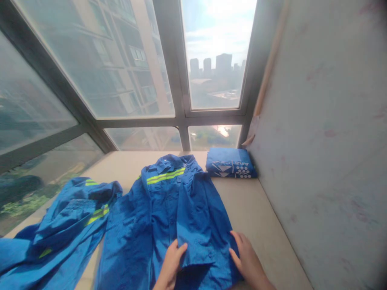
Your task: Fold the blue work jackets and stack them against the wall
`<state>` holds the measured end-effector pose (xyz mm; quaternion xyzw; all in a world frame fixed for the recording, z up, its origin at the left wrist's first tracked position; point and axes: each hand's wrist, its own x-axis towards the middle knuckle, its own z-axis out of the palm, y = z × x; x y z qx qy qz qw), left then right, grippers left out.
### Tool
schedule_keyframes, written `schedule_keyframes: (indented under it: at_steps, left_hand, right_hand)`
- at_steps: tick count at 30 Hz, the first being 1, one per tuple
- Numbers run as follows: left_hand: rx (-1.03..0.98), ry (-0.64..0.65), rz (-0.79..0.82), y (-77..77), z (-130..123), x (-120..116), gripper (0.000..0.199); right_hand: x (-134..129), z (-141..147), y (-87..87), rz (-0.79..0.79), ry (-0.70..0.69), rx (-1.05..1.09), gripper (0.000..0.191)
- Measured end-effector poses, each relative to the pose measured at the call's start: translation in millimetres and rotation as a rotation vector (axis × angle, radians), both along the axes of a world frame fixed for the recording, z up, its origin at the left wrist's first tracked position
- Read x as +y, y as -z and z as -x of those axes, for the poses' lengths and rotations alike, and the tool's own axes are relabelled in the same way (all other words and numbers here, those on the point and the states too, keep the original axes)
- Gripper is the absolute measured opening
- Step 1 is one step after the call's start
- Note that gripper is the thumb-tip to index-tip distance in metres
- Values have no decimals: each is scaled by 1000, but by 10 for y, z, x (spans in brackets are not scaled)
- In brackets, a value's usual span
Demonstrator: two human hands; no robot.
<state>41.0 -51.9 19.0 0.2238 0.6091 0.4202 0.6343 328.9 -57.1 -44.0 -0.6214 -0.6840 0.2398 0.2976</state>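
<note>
A blue work jacket [165, 209] with a yellow-green reflective stripe across its chest lies spread out, collar toward the windows. One part, which looks like a sleeve [195, 225], is folded over its front, with the cuff end toward me. My left hand [172, 262] is closed at the left edge of this folded part, thumb and forefinger on the cloth. At the jacket's right side, my right hand [248, 259] grips the cloth edge between thumb and fingers. Some of the fingers of both hands are hidden. The jacket's bottom runs out of view.
Crumpled blue trousers or a similar garment [66, 225] with yellow-green stripes lies at left. A folded blue bundle with white print [231, 163] sits at the back right, by the wall [326, 161]. Framed windows [216, 80] border the pale surface [266, 225].
</note>
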Motion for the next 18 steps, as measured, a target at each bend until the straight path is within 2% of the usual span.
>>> schedule_keyframes:
  at_steps: [3, 7, 9, 10, 11, 13, 15, 18]
  left_hand:
    - [-95, -97, 67, -404, -122, 41, 42]
    - [-193, -191, 87, -1001, -281, 164, 37]
    - [-272, -251, 60, -1211, -352, 205, 38]
    - [-302, -286, 42, -1264, -383, 207, 38]
    - [-319, -312, 22, -1271, -408, 194, 39]
    - [-309, -304, 6, -1146, -441, 121, 40]
    - [-227, -251, 49, -880, -449, 0, 36]
    - [-60, -237, 152, -469, -448, -199, 25]
  right_hand:
    - [5, 88, -82, 8, -26, -52, 32]
    - [3, 156, -138, 18, -11, -63, 25]
    - [-17, 161, -123, 2, -3, -55, 25]
    - [-25, 159, -110, -13, -4, -50, 24]
    - [-25, 156, -96, -34, -4, -40, 22]
    - [21, 151, -74, -81, 19, 8, 18]
    - [156, 159, -75, -92, 67, 124, 21]
    - [544, 216, -159, 29, 131, 343, 36]
